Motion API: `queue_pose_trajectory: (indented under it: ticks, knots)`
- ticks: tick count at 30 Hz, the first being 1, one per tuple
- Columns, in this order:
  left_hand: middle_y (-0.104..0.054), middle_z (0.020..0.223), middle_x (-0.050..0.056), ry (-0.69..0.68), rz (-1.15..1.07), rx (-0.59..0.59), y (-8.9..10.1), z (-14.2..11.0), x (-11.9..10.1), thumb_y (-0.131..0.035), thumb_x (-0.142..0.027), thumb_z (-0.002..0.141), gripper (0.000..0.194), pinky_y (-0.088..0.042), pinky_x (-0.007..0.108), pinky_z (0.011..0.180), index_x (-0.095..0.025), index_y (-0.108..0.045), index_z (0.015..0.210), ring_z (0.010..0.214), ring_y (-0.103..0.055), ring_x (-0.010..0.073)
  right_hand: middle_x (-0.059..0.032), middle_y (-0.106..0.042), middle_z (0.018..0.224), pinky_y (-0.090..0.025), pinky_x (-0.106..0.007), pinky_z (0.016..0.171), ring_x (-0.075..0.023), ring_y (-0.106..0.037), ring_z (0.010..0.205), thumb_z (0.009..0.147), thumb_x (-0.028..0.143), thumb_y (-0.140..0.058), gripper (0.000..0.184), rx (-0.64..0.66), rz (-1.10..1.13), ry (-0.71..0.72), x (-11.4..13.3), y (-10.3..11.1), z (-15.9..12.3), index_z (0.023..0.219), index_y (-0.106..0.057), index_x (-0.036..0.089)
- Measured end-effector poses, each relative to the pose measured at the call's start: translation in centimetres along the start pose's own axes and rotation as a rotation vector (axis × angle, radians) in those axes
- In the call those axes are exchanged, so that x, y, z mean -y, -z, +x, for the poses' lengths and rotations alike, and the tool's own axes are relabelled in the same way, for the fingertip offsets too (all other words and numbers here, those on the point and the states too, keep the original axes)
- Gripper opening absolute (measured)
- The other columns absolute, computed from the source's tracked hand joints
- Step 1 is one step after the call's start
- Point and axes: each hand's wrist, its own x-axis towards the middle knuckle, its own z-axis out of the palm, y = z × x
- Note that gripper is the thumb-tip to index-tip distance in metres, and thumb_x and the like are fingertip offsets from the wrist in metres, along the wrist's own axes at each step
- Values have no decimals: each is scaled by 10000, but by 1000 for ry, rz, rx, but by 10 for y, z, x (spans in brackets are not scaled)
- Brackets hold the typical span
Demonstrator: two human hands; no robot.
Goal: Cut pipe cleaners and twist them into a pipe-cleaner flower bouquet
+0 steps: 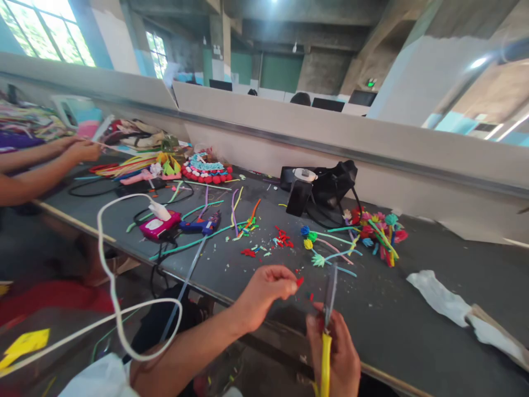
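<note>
Your left hand [268, 289] is narrow, thumb and fingers pinched on a red piece [300, 281] that pokes out past the fingertips, toward your right hand. Your right hand [341, 347] is wrapped round the scissors [326, 344], their blades pointing up and away from you. You have them nearly edge-on, so I cannot tell how far apart the blades stand. A small red bit [311, 296] shows between your two hands.

The step in hand looks like snipping red material into short lengths; the red pile [283, 238] just beyond your left hand seems to be the same stuff. The red piece is apart from the blades, so another cut calls for bringing it in between them, with your left fingertips well behind the cutting line. If that piece is short enough as it is, the move calls instead for easing the pinch over the pile.

Mind the flowers [318, 260] on the table [384, 331], ahead of your right hand: their stems lie near the scissor tips.
</note>
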Motion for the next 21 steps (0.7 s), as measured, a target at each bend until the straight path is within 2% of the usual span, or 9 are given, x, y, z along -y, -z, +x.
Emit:
queue_pose_trajectory:
  ticks: [3,6,12,17,21]
  knots:
    - [-596,653,-4,54,-413,-56,1,3,-8,-722,-204,666,89,-404,240,706,-136,-676,700,650,-521,102,-43,-702,812,-482,-239,630,-166,-647,645,847,536,-613,381,12,-111,177,-8,-6,-5,976,-677,183]
    - [-649,730,21,56,-561,-65,-1,1,-9,-764,-187,653,116,-430,250,761,-125,-695,722,708,-562,113,-39,-703,800,-483,-229,621,-157,-653,630,880,492,-597,353,40,-158,246,-13,-12,-10,1015,-667,174]
    - [-662,721,32,59,-582,-41,-7,-4,-9,-762,-194,673,112,-437,251,717,-121,-695,724,690,-563,118,-45,-708,824,-496,-230,639,-167,-677,667,906,487,-562,358,45,-214,272,-16,-15,-11,1050,-650,172]
    - [-654,700,25,73,-576,-20,-10,-5,-8,-749,-199,687,106,-432,261,699,-126,-682,727,663,-562,119,-43,-726,809,-507,-224,611,-170,-690,641,879,468,-608,340,81,-231,308,-18,-13,-9,1046,-653,175]
    - [-651,698,21,80,-580,-13,-11,-6,-6,-742,-200,691,104,-428,261,696,-129,-673,724,662,-567,119,-58,-725,813,-501,-243,627,-182,-679,645,891,497,-579,366,59,-211,244,-14,-15,-13,1036,-661,171]
